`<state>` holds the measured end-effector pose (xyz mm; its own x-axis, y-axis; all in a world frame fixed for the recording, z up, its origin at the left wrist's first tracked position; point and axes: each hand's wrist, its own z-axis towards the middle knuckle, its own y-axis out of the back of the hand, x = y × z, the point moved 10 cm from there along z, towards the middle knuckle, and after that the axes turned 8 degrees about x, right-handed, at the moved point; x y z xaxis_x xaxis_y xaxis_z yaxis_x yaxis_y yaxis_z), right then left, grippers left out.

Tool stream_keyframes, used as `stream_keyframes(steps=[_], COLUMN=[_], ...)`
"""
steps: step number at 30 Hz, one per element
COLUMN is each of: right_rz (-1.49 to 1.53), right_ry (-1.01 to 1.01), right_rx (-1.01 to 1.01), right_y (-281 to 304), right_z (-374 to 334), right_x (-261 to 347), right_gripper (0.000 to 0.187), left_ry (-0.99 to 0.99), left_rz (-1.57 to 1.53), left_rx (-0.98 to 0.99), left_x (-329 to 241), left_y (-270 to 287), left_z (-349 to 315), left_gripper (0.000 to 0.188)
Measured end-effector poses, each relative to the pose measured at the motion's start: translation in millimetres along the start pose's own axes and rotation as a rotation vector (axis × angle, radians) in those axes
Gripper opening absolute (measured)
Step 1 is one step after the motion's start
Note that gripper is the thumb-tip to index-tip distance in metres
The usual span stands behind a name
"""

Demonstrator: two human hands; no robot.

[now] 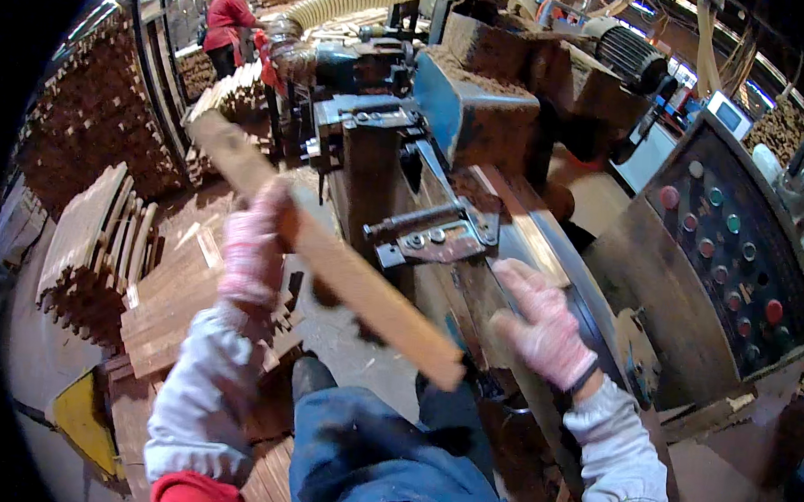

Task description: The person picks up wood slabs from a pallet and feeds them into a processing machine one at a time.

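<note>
Left hand [253, 251] grips wooden plank [326, 256] beside machine [447, 160].

Dim workshop with stacked timber [91, 123], a control panel [733, 249] and dusty floor [34, 364].

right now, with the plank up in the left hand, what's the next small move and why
Probably lower the plank toward the machine bed: the left hand grips it mid-length, tilted in the air, while the right hand rests open on the bed.
</note>
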<state>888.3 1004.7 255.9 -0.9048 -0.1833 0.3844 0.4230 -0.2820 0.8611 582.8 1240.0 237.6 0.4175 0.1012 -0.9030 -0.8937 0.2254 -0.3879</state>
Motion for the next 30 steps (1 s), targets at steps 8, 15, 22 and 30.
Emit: stream_keyframes(steps=[8, 15, 22, 30], right_rz=[-0.315, -0.320, -0.038, 0.206], right_ry=[-0.360, -0.821, -0.653, -0.500], right_rx=[0.018, -0.025, -0.441, -0.378], right_y=[34, 55, 52, 7], right_z=[-181, -315, -185, -22], right_x=[9, -30, -115, -133], right_gripper=[0.084, 0.079, 0.064, 0.061], left_ry=[0.560, 0.529, 0.547, 0.549], left_rz=[-0.281, -0.220, -0.225, -0.201], left_rx=[0.467, 0.323, -0.491, -0.925], left_x=[147, 234, 259, 252], left_y=[-217, -92, 260, 438], left_z=[-122, -125, -142, -135], left_gripper=[0.057, 0.050, 0.015, 0.063])
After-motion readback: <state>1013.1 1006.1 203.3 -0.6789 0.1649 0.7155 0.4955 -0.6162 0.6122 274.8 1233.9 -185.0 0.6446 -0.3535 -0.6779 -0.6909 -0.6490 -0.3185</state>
